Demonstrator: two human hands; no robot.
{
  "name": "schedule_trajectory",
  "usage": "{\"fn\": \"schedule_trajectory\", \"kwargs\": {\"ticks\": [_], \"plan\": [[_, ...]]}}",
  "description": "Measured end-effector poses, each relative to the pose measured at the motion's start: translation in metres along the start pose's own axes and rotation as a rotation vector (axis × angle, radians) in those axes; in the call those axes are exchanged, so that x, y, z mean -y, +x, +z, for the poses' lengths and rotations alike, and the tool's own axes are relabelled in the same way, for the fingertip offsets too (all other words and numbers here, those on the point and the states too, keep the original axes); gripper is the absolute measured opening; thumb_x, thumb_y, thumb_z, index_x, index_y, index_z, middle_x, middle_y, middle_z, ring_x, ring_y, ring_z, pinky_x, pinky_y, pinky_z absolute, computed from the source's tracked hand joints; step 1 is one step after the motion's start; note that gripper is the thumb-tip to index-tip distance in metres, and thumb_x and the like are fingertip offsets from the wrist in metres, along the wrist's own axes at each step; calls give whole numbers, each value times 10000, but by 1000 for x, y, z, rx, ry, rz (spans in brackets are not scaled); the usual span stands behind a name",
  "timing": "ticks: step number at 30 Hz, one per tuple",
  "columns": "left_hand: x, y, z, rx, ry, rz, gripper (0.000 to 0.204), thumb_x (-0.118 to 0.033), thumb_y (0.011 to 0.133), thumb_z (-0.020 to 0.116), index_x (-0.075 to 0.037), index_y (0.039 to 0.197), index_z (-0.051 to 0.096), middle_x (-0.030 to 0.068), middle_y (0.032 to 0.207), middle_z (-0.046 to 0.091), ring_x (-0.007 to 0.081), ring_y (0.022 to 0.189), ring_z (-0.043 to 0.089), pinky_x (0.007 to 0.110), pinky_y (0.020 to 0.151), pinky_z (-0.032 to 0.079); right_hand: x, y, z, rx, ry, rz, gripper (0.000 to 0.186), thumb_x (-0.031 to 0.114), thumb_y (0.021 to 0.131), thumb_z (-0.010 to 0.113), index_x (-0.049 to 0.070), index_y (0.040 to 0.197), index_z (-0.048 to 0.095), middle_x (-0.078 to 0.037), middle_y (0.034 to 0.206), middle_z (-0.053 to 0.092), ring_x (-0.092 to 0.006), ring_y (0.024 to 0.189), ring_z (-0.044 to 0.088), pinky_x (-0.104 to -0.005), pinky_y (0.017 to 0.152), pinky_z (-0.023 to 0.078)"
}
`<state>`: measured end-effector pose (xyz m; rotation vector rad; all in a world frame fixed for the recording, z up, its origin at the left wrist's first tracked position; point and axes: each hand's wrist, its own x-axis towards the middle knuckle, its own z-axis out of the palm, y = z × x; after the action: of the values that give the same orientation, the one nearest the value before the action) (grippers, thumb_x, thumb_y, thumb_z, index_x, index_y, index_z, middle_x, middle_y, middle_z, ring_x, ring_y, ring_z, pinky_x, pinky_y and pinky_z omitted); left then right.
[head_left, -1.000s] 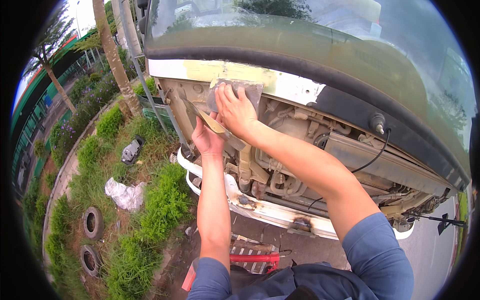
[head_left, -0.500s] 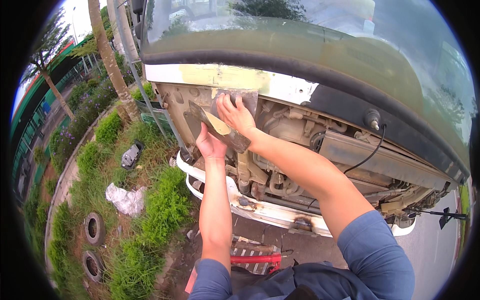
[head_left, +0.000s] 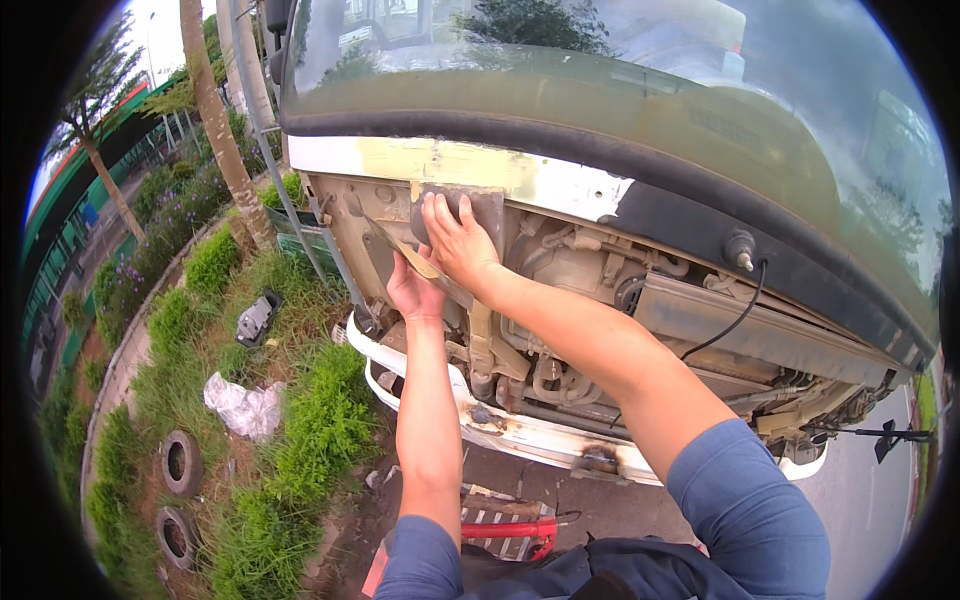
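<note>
My left hand [head_left: 416, 292] holds a thin, flat putty board [head_left: 421, 263] from below. The board is tilted nearly edge-on, with pale yellow filler on its face. Just right of it, my right hand [head_left: 462, 240] grips a wide, dark grey spreader [head_left: 489, 208], fingers flat across its face and thumb hidden. The spreader's upper edge lies at the lower border of the white front panel [head_left: 330, 155] of a large vehicle. Pale yellow filler [head_left: 450, 165] coats the panel's left part, just above the spreader.
Above the panel spans the windshield [head_left: 600, 90]. Below, the open front bay shows hoses and a radiator [head_left: 740, 330], over a white, rust-marked bumper [head_left: 530, 430]. A red jack [head_left: 510, 528] stands near me. Grass, a plastic sheet [head_left: 243, 405] and old tyres [head_left: 182, 462] lie left.
The putty board has turned from showing its broad face to nearly edge-on. My right hand has shifted slightly down and left in the picture; the whole view has shifted a little too.
</note>
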<state>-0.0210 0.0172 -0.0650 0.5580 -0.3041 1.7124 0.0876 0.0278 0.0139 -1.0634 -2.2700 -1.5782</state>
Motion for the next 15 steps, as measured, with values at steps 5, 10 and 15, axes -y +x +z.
{"fn": "schedule_trajectory", "kwargs": {"ticks": [5, 10, 15], "plan": [[-5, -4, -26, 134, -138, -4, 227, -283, 985, 548, -77, 998, 643, 202, 1289, 527, 335, 1318, 399, 457, 1150, 248, 2, -3, -8, 1, 71, -69, 622, 300, 891, 484, -8, 1429, 433, -177, 1515, 313, -314, 1423, 240, -584, 1104, 228], [-19, 14, -26, 39, -84, -15, 213, -274, 977, 563, -77, 993, 641, 205, 1312, 520, 338, 1317, 398, 464, 1147, 251, 6, 17, -1, 41, 15, -34, 629, 298, 896, 481, -16, 1437, 415, -181, 1527, 297, -323, 1432, 233, -614, 1121, 199], [-14, 2, -51, 142, -179, -61, 199, -261, 972, 570, -70, 988, 626, 205, 1320, 518, 343, 1317, 398, 472, 1137, 272, 15, 3, -7, 90, 75, -74, 635, 284, 900, 470, -36, 1443, 392, -184, 1528, 296, -321, 1437, 231, -618, 1123, 193]]}}
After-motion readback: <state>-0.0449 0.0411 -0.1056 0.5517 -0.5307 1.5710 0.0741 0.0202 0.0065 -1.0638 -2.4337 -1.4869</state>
